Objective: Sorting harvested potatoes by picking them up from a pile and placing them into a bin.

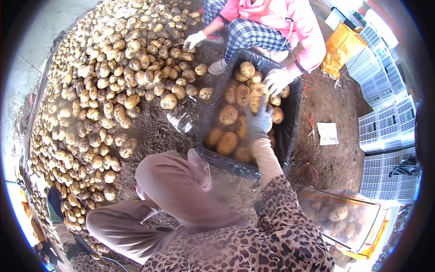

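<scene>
Inside a crate lined with black plastic (295,136), potatoes (227,143) lie in a loose layer. My right hand (259,120), in a grey glove, reaches into the crate, its blurred fingers against a large potato (257,97); whether they grip it does not show. A co-worker's white-gloved hand (278,81) is at the far side of that same potato. At the lower left, my left hand (55,205), in a dark and green glove, is by the edge of a big potato heap (102,81). Its fingers are too unclear to read.
A co-worker in pink (306,30) squats beyond the crate, the other gloved hand (194,40) at the heap. Stacked light plastic crates (387,125) line the right side. A covered container of potatoes (340,217) stands at lower right, and an orange bag (341,47) at upper right.
</scene>
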`<state>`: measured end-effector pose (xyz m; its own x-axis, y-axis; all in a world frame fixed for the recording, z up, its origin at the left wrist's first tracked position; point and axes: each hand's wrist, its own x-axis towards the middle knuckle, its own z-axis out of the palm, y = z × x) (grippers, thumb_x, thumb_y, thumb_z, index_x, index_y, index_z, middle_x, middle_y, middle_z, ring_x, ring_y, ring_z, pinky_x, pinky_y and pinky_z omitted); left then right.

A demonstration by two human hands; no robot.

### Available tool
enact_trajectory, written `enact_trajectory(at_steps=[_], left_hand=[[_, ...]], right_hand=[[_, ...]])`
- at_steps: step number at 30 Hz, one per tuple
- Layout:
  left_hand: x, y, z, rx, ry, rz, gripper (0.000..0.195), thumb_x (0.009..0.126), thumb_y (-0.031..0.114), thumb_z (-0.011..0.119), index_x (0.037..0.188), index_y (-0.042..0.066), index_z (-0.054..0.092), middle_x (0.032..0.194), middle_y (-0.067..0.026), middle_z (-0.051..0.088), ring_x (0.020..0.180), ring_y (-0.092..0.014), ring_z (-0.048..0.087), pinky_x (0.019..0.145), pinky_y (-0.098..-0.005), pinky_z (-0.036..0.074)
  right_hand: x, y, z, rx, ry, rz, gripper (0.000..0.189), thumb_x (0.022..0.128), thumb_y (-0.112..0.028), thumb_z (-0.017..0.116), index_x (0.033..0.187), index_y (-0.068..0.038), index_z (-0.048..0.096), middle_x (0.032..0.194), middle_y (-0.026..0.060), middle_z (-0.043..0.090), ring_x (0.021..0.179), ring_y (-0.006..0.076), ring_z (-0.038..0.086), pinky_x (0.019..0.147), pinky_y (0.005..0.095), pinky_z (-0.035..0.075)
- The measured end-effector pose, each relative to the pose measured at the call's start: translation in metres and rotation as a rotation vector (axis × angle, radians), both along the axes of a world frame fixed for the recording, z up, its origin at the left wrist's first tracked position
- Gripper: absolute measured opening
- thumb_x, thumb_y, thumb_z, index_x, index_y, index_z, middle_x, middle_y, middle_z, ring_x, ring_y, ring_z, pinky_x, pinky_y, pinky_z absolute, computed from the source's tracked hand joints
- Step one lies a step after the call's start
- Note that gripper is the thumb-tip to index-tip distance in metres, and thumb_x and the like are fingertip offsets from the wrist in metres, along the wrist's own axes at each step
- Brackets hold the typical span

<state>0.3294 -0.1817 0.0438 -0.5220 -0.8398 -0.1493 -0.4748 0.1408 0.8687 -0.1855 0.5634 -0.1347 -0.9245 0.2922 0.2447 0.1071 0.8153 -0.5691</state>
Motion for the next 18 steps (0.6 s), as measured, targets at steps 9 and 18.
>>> enact_trajectory(at_steps=[9, 18], left_hand=[[0.18, 0.115, -0.175, 0.679, -0.016, 0.363, 0.031, 0.1, 0.031, 0.054, 0.12, 0.01, 0.064, 0.102, -0.0001, 0.068, 0.071, -0.013, 0.061, 0.061, -0.0282, 0.049], [0.028, 0.204, -0.284, 1.035, -0.217, 0.457, 0.028, 0.101, 0.027, 0.056, 0.116, 0.009, 0.07, 0.103, -0.0043, 0.073, 0.075, -0.017, 0.066, 0.061, -0.0315, 0.053]], right_hand=[[-0.008, -0.027, -0.051, 0.315, -0.165, 0.272, 0.079, 0.09, -0.033, 0.061, 0.158, -0.007, 0.03, 0.157, 0.0277, 0.034, 0.135, 0.0461, 0.043, 0.109, 0.0489, 0.041], [-0.032, 0.029, -0.039, 0.528, -0.09, -0.012, 0.099, 0.079, -0.061, 0.076, 0.157, -0.018, 0.032, 0.144, 0.0312, 0.045, 0.129, 0.047, 0.05, 0.104, 0.0535, 0.046]])
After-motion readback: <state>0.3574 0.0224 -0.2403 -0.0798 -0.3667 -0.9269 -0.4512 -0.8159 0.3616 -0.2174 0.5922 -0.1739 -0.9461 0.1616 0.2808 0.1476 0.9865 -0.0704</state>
